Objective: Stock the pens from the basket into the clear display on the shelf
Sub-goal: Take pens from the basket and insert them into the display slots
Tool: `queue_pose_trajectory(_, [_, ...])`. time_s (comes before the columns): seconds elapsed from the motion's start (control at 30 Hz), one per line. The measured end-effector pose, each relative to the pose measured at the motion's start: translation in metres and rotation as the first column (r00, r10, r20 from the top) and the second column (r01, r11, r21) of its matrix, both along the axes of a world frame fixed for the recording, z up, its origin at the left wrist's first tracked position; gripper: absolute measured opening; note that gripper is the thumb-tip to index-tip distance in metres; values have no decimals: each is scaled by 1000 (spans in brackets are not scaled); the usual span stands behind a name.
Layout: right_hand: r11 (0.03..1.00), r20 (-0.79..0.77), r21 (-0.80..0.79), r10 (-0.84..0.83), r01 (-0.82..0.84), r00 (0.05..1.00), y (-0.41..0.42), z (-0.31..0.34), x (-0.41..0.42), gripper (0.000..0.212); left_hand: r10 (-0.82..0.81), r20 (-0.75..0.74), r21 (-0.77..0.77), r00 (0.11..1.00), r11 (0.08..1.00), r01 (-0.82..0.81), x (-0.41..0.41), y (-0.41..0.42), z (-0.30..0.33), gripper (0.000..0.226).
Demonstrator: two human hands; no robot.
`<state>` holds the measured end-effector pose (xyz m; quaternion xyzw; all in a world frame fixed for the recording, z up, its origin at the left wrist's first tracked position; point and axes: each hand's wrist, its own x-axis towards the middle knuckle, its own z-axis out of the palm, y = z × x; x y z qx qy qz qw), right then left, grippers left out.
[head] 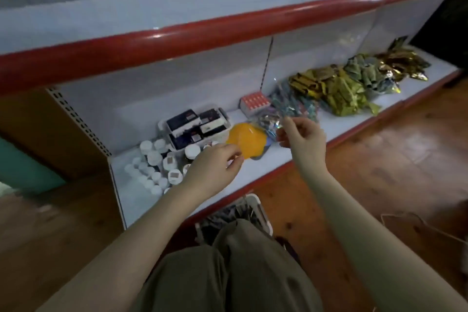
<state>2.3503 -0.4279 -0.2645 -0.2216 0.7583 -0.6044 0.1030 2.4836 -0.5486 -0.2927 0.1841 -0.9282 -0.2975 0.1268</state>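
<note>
A white basket [255, 201] with dark pens [228, 215] stands on the floor below the shelf edge, partly hidden by my knees. On the shelf sits a clear plastic container [228, 119] that holds dark boxes. My left hand [215, 167] is over the shelf, with its fingertips pinched on the near edge of an orange packet [247, 143]. My right hand [302, 137] hovers to the right, thumb and forefinger pinched at the edge of a shiny foil packet [268, 121]. The picture is blurred. I see no pen in either hand.
White-capped bottles [152, 159] crowd the shelf's left end. A red-topped box [254, 102] and heaps of gold and green foil packets [342, 88] lie further right. A red-edged upper shelf [177, 40] overhangs. The floor [379, 159] is wood.
</note>
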Motion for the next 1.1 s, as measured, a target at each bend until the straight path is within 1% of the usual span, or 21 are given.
queue_pose_trajectory(0.07, [993,92,116,-48,37,995,19,-51,-20,24,5,99,81,995,997,-13,-19,5,-44,27])
queue_pose_trajectory(0.17, [961,185,267,-124,72,975,39,-114,-35,22,20,236,142,971,988,-55,-40,9,-102,24])
queue_pose_trajectory(0.3, [912,285,408,-166,37,944,57,-207,-37,21,-37,410,169,911,985,-36,-58,20,-191,24])
queue_pose_trajectory(0.4, [871,314,492,-165,-12,935,60,-269,-31,22,-76,510,155,857,988,-4,-54,26,-251,23])
queue_pose_trajectory(0.47, [842,327,536,-135,-66,935,57,-304,-27,20,-77,579,148,812,989,-12,-46,29,-288,23])
queue_pose_trajectory(0.53, [805,328,574,-59,-149,943,50,-334,-21,19,-61,630,125,775,992,-24,-34,30,-320,22])
queue_pose_trajectory(0.6, [769,329,598,20,-224,944,41,-357,-16,20,-4,677,76,736,995,-64,-20,30,-341,21])
queue_pose_trajectory(0.63, [751,331,608,55,-257,942,35,-366,-14,21,40,692,56,720,993,-108,-14,30,-349,22])
queue_pose_trajectory(0.7, [699,331,636,134,-326,934,22,-382,-10,25,128,726,84,676,959,-271,-2,28,-362,35])
queue_pose_trajectory(0.73, [663,340,655,170,-362,925,16,-389,-9,26,164,737,142,656,911,-388,2,27,-369,40])
queue_pose_trajectory(0.77, [627,349,674,195,-390,916,9,-394,-8,27,211,736,232,643,813,-533,4,26,-374,41])
queue_pose_trajectory(0.8, [595,360,689,213,-413,908,3,-397,-7,26,272,734,327,623,662,-675,3,26,-377,38])
queue_pose_trajectory(0.83, [568,369,702,225,-429,902,-2,-401,-6,24,340,732,398,591,490,-776,1,26,-379,35])
queue_pose_trajectory(0.87, [545,374,716,227,-435,899,-5,-404,-4,20,397,734,433,551,352,-830,-3,27,-381,32])
queue_pose_trajectory(0.9, [526,374,733,219,-432,901,-8,-407,-3,15,439,737,447,515,256,-857,-7,28,-382,31])
queue_pose_trajectory(0.93, [518,375,743,202,-424,905,-9,-409,-2,17,471,737,458,484,178,-871,-11,29,-383,31])
queue_pose_trajectory(0.97, [519,375,748,183,-413,909,-9,-411,-1,27,497,735,467,460,121,-876,-14,30,-384,30])
queue_pose_trajectory(1.03, [531,374,750,153,-395,915,-6,-411,-2,38,525,736,473,427,51,-879,-16,32,-387,26])
queue_pose_trajectory(1.1, [546,370,746,138,-382,919,-2,-411,-1,41,537,751,464,384,-15,-886,-15,33,-392,31])
